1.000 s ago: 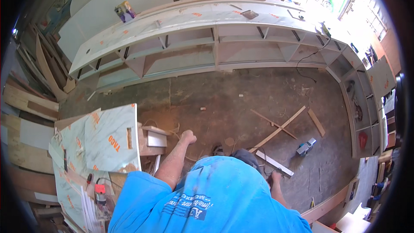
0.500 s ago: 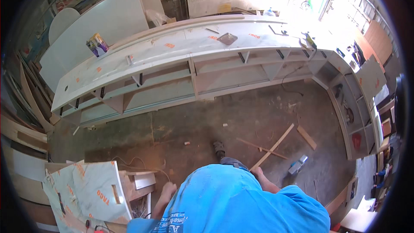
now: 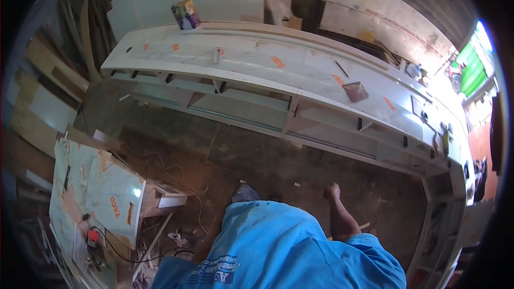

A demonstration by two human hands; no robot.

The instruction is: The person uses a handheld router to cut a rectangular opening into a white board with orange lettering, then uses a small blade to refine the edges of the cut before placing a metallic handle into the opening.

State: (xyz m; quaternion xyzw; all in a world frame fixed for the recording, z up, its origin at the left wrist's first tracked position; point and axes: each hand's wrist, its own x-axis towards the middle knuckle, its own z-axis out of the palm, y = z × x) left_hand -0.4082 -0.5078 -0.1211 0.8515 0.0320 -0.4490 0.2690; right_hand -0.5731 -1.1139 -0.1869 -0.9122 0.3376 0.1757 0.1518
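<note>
I'm walking the floor (image 3: 321, 166) toward the long white counter (image 3: 300, 75), nothing in hand. My right hand (image 3: 332, 190) swings clenched and empty; my left hand is out of sight. Next I'd need to reach the counter's near edge, well ahead of that fist.

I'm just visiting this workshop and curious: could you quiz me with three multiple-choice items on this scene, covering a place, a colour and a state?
1. Where does the small box stand?
A. on the floor
B. on the long white counter, at its far left end
C. in a shelf bay

2. What colour is the person's shirt?
A. blue
B. red
C. white

3. How is the right hand?
A. holding a saw
B. flat on the counter
C. closed in a fist, holding nothing

Answers: 1 B, the box sits on the countertop. 2 A, the cloth is bright blue. 3 C, the fist hangs over the bare floor.
</note>
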